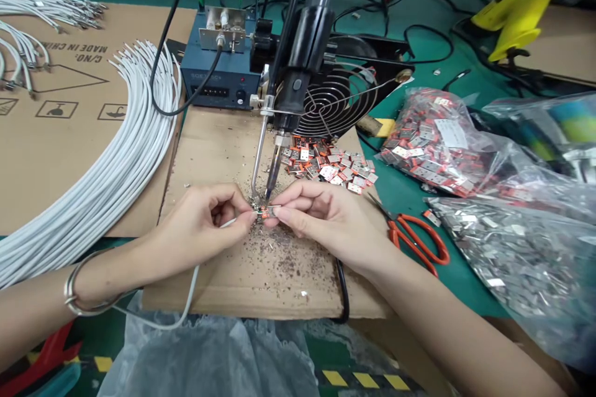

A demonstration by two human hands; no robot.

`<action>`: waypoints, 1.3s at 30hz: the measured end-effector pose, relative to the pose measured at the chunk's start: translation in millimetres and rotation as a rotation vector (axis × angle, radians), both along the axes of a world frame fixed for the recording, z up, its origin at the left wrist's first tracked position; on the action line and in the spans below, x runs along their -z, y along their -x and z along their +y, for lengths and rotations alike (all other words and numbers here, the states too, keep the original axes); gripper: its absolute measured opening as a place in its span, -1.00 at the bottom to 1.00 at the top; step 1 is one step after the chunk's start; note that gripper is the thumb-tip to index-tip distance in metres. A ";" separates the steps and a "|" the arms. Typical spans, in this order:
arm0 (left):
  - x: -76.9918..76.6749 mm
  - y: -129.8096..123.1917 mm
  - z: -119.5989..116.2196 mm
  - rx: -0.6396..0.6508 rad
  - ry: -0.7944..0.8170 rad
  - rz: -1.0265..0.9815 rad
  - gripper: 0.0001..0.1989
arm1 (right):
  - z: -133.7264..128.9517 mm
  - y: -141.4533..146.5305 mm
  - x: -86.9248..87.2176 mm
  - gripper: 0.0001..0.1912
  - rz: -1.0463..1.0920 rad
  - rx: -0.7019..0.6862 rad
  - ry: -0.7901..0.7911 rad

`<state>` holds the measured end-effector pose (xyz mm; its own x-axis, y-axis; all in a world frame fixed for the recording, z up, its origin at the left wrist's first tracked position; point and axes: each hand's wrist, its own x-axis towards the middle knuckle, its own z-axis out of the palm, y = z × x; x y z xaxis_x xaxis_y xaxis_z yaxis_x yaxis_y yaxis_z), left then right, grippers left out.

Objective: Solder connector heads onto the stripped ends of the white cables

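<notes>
My left hand (218, 214) pinches the end of a white cable (192, 291), whose length loops down past the front edge of the cardboard. Between finger and thumb, my right hand (311, 208) grips a small USB connector (269, 213) with an orange-red part. Cable end and connector meet right under the tip of a soldering iron (274, 170), which a stand holds pointing down. A thin bent metal tube (257, 167) ends beside that tip. Whether the tip touches the joint is too small to tell.
Loose USB connectors (330, 164) lie in a pile behind my right hand, by a round fan grille (326, 105). Orange-handled scissors (416, 239) and bags of connectors (433, 142) lie right. White cables (139, 118) are bundled left; a blue solder feeder (218, 74) stands behind.
</notes>
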<state>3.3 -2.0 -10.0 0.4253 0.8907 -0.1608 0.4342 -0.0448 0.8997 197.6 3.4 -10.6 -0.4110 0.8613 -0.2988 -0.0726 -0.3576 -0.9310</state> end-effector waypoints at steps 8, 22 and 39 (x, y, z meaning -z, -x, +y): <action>-2.6 -3.3 -0.2 -0.035 -0.001 -0.055 -0.87 | 0.1 -0.5 1.7 -0.85 0.040 0.008 -0.018; -2.5 -2.9 -0.5 -0.033 -0.005 -0.086 -0.88 | 0.1 -1.7 3.7 -0.84 0.048 -0.006 -0.060; -2.0 -3.0 1.4 -0.033 -0.030 -0.087 -0.89 | -1.1 -0.3 0.3 -0.91 0.038 0.014 -0.021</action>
<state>6.3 -0.6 -8.0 0.4064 0.9084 -0.0978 0.3558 -0.0588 0.9327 198.0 2.3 -10.9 -0.4095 0.8730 -0.2650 -0.1125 -0.3366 -0.9349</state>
